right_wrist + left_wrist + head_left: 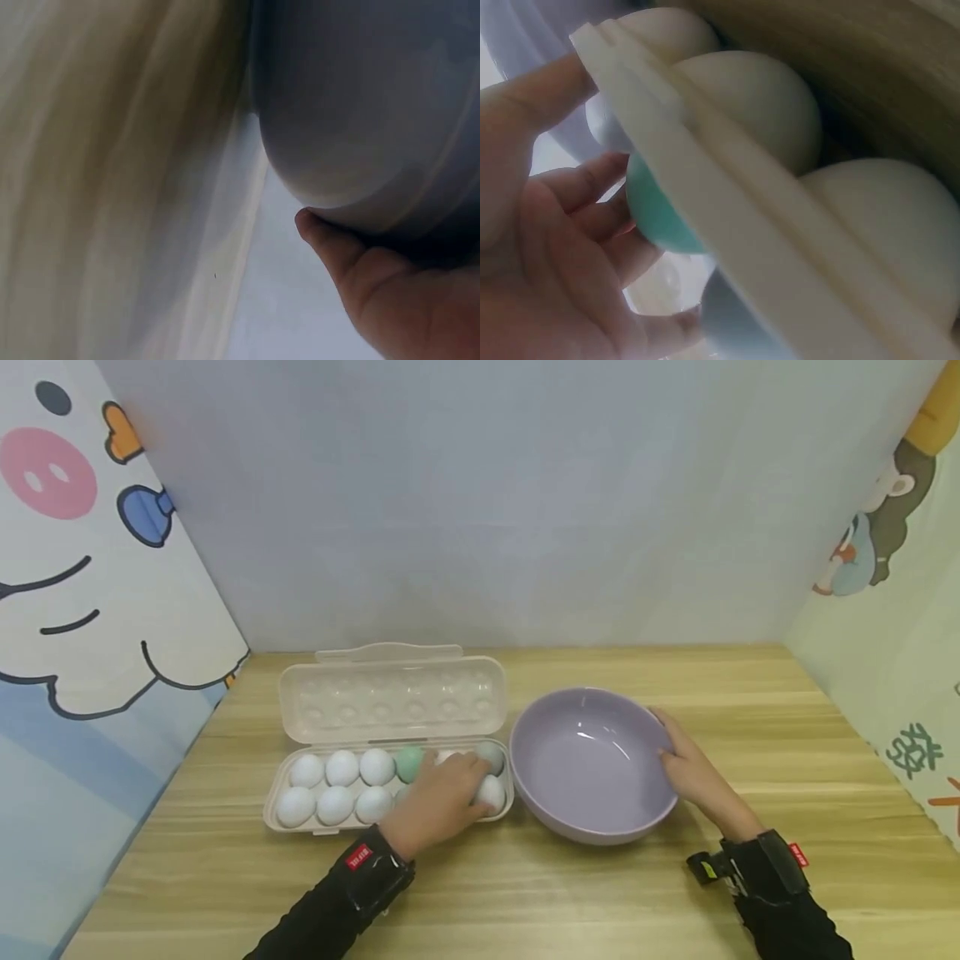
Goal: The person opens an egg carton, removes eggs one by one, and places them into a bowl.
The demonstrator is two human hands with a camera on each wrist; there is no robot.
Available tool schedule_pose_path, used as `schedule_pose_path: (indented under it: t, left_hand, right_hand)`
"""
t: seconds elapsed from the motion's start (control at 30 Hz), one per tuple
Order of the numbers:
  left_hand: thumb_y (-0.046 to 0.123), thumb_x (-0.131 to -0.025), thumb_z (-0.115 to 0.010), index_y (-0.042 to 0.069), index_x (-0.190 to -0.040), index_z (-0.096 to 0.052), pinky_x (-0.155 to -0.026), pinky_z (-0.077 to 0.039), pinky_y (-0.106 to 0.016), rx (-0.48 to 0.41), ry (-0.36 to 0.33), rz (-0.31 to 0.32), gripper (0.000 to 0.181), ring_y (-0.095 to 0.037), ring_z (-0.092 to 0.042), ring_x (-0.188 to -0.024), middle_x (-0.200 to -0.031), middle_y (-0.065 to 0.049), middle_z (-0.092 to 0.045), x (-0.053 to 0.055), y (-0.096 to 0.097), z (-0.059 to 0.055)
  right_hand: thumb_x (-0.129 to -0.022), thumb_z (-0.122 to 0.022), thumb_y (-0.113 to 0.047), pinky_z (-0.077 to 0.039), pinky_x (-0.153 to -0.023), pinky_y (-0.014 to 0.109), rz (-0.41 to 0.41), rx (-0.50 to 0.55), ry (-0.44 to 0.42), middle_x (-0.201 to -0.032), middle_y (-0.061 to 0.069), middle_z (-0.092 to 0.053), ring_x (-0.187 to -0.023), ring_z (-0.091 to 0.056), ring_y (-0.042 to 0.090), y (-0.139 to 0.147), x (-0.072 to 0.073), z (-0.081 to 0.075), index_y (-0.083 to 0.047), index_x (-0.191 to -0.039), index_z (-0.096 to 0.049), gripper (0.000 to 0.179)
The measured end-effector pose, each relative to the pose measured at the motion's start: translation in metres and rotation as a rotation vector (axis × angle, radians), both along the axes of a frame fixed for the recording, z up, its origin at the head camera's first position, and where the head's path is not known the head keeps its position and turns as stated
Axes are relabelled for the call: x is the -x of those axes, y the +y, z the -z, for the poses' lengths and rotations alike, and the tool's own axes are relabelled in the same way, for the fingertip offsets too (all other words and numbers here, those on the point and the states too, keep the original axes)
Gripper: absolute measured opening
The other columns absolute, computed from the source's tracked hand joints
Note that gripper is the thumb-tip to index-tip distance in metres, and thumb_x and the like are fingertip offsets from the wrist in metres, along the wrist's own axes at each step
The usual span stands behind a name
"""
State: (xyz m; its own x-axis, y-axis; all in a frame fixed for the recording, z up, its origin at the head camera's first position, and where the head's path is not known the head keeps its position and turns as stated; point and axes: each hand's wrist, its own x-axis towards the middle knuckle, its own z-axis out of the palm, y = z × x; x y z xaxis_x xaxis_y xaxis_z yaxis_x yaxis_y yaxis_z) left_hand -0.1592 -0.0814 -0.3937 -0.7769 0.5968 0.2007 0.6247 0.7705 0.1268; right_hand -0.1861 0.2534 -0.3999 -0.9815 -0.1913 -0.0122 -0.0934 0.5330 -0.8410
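Note:
An egg carton [272, 806] lies with its clear lid [393, 697] folded back. Mostly white eggs [342, 767] fill its two rows, with a green egg [408, 763] and a grey-green egg [490, 757] in the back row. My left hand [441, 797] reaches over the carton's right half and covers part of the front row. In the left wrist view its fingers are spread and touch eggs, including the green egg [664, 210]. My right hand [693, 774] grips the right rim of a purple bowl [588, 768], thumb towards the inside.
Bowl and carton stand side by side on a wooden table [600, 902]. A plain grey backdrop [487, 527] rises behind, with cartoon-printed panels left [75, 635] and right [892, 652]. Black wrist straps with cameras sit on both arms.

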Motion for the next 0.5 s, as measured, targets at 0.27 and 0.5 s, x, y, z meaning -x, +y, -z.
schedule_pose_path:
  t: [0.27,0.5]
  left_hand:
    - [0.038,-0.074,-0.068,0.013,-0.101,-0.056,-0.095,-0.023,-0.065,-0.046,0.109,0.016,0.039,-0.020,-0.053,-0.094,-0.094,-0.002,-0.057,0.004,0.000,-0.001]
    - [0.020,-0.064,-0.068,0.009,-0.092,-0.054,-0.077,-0.046,-0.033,-0.323,0.228,0.114,0.033,-0.014,-0.047,-0.072,-0.084,0.000,-0.047,0.013,-0.003,-0.016]
  right_hand:
    - [-0.084,-0.027,0.007,-0.031,-0.091,0.063,-0.003,0.045,0.009,-0.141,0.028,-0.015,-0.122,-0.024,0.049,0.000,0.002,-0.002,-0.004,-0.140,-0.010,0.060]
    - [-0.086,-0.026,0.004,-0.034,-0.089,0.062,-0.013,0.078,0.004,-0.142,0.027,-0.014,-0.121,-0.026,0.048,0.001,0.000,0.002,-0.008,-0.141,-0.009,0.060]
